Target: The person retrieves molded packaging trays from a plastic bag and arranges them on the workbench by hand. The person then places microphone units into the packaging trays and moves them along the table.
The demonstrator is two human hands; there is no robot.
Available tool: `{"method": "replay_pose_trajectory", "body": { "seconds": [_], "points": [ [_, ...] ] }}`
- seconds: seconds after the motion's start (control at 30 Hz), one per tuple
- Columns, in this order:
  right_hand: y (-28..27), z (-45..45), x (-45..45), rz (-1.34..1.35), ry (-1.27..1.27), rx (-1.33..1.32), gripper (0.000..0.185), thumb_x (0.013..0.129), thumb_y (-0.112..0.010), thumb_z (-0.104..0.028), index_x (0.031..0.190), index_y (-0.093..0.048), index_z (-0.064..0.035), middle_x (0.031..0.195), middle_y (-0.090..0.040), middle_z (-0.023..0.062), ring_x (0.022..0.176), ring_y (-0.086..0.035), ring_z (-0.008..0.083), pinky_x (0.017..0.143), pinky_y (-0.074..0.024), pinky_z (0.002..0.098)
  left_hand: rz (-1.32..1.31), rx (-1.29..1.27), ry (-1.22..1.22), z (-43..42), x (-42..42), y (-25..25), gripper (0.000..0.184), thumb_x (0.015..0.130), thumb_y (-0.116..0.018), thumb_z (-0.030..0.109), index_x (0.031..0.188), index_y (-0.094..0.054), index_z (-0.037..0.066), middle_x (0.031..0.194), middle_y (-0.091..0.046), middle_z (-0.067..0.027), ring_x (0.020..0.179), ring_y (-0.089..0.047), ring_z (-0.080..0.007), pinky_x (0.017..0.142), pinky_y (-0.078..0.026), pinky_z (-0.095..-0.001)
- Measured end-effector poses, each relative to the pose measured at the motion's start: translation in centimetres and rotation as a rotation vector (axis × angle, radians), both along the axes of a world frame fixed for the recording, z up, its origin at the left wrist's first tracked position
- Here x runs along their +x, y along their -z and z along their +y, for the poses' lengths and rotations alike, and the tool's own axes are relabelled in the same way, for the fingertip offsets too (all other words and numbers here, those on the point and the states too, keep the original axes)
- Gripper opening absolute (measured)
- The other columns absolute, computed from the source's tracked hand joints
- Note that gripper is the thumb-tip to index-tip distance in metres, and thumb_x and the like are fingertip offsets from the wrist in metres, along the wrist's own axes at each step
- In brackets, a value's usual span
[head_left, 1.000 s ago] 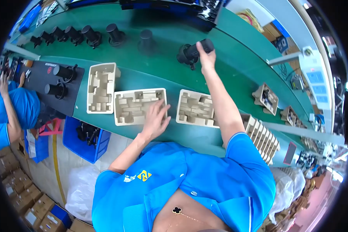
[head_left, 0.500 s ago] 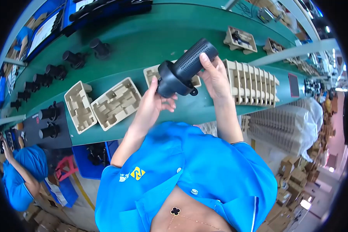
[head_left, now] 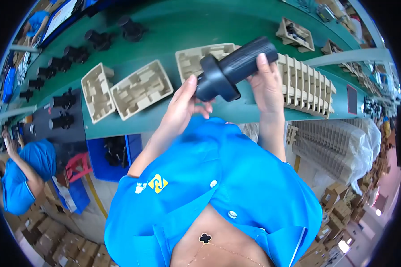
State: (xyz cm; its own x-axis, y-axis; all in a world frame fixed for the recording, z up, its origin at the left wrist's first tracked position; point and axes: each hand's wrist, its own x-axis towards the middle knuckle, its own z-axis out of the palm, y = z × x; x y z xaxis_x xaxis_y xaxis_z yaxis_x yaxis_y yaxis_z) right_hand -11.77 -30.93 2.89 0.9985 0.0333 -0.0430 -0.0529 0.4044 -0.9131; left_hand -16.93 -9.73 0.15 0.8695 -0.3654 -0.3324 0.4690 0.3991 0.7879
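Observation:
Both hands hold a black cylindrical housing with a perforated grille section and a wide collar, tilted above the green bench. My right hand grips the perforated upper end, thumb on top. At the lower end, past the collar, my left hand rests its thumb against the housing, with its other fingers curled underneath. Behind the housing lies a beige moulded pulp tray, partly covered by it. Two more pulp trays, one wide and one narrow, lie to the left.
A stack of nested pulp trays stands right of my hands. Similar black housings line the green belt. A blue bin with black parts sits below the bench. A co-worker is at far left.
The housing has turned slightly in my hands, and the small lug on its collar no longer shows. The bench and trays sit higher in view as the camera has shifted.

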Motion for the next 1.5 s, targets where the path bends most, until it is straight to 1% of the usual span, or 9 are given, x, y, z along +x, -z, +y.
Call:
{"method": "replay_pose_trajectory", "body": {
  "seconds": [0.47,0.73,0.87,0.97,1.1,1.2,1.33,1.4,1.5],
  "points": [
    [1.0,-0.8,-1.8,0.105,0.061,0.085,0.046,0.100,-0.056,-0.035,0.135,-0.047,-0.0055,0.129,-0.059,0.0169,0.116,-0.059,0.0235,0.097,-0.0488,0.0415,-0.361,0.348,-0.132,-0.8,-1.0,-1.1,0.054,0.101,-0.054,0.037,0.137,-0.039,0.000,0.106,-0.058,-0.0134,0.083,-0.062,-0.0183,0.064,-0.054,-0.0300],
    [0.6,-0.1,-2.0,0.172,0.183,0.021,0.047,0.091,-0.070,-0.038,0.119,-0.053,-0.0034,0.108,-0.063,0.0067,0.104,-0.062,0.0174,0.091,-0.0512,0.0445,-0.253,0.238,-0.116,-0.8,-0.5,-0.2,0.054,0.105,-0.041,0.042,0.139,-0.041,0.001,0.108,-0.059,-0.0129,0.083,-0.061,-0.0177,0.063,-0.054,-0.0301],
    [0.8,0.7,-2.2,0.216,0.204,0.005,0.051,0.090,-0.071,-0.042,0.119,-0.052,-0.0048,0.109,-0.061,0.0066,0.104,-0.061,0.0167,0.089,-0.0530,0.0450,-0.226,0.218,-0.169,-0.7,-0.3,0.4,0.060,0.106,-0.030,0.049,0.142,-0.041,0.002,0.107,-0.059,-0.0110,0.082,-0.060,-0.0172,0.060,-0.053,-0.0295],
    [1.3,0.8,-2.6,0.239,0.196,0.015,0.053,0.089,-0.071,-0.044,0.121,-0.051,-0.0060,0.110,-0.061,0.0064,0.104,-0.061,0.0167,0.088,-0.0540,0.0446,-0.240,0.262,-0.183,-0.7,-0.3,0.0,0.053,0.106,-0.040,0.041,0.145,-0.040,0.005,0.106,-0.059,-0.0102,0.082,-0.060,-0.0155,0.059,-0.051,-0.0273],
    [1.2,1.3,-3.1,0.228,0.224,0.020,0.052,0.091,-0.069,-0.041,0.123,-0.050,-0.0057,0.112,-0.060,0.0070,0.106,-0.061,0.0177,0.088,-0.0547,0.0451,-0.398,0.497,-0.269,-1.5,-0.3,0.6,0.066,0.088,-0.073,0.025,0.142,-0.040,0.005,0.108,-0.059,-0.0123,0.083,-0.061,-0.0148,0.060,-0.051,-0.0254],
    [1.3,1.9,-3.6,0.165,0.219,0.126,0.048,0.094,-0.067,-0.035,0.125,-0.048,-0.0048,0.117,-0.059,0.0081,0.108,-0.061,0.0192,0.090,-0.0548,0.0449,-0.560,0.516,-0.417,-2.2,-0.2,1.0,0.065,0.085,-0.076,0.023,0.138,-0.044,0.005,0.111,-0.058,-0.0116,0.086,-0.061,-0.0144,0.061,-0.050,-0.0244],
    [2.1,1.5,-4.3,0.090,0.167,0.251,0.044,0.095,-0.065,-0.028,0.127,-0.045,-0.0045,0.121,-0.058,0.0091,0.111,-0.061,0.0213,0.093,-0.0546,0.0437,-0.609,0.585,-0.417,-1.7,-0.5,0.2,0.047,0.092,-0.067,0.015,0.135,-0.049,0.008,0.118,-0.060,-0.0083,0.100,-0.061,-0.0141,0.076,-0.054,-0.0258],
    [2.0,1.9,-4.9,0.097,0.203,0.250,0.043,0.096,-0.064,-0.028,0.127,-0.045,-0.0046,0.119,-0.058,0.0094,0.110,-0.060,0.0214,0.093,-0.0547,0.0417,-0.610,0.544,-0.473,-1.7,-0.3,0.1,0.037,0.102,-0.051,0.025,0.132,-0.055,0.006,0.114,-0.062,-0.0077,0.086,-0.060,-0.0107,0.065,-0.051,-0.0232],
    [1.9,2.1,-5.1,0.099,0.220,0.260,0.043,0.096,-0.064,-0.029,0.126,-0.046,-0.0046,0.119,-0.058,0.0095,0.110,-0.060,0.0211,0.093,-0.0547,0.0412,-0.483,0.446,-0.479,-1.6,0.1,-0.7,0.051,0.107,-0.031,0.041,0.134,-0.056,0.005,0.105,-0.065,-0.0066,0.065,-0.051,-0.0062,0.054,-0.043,-0.0211]
  ]
}}
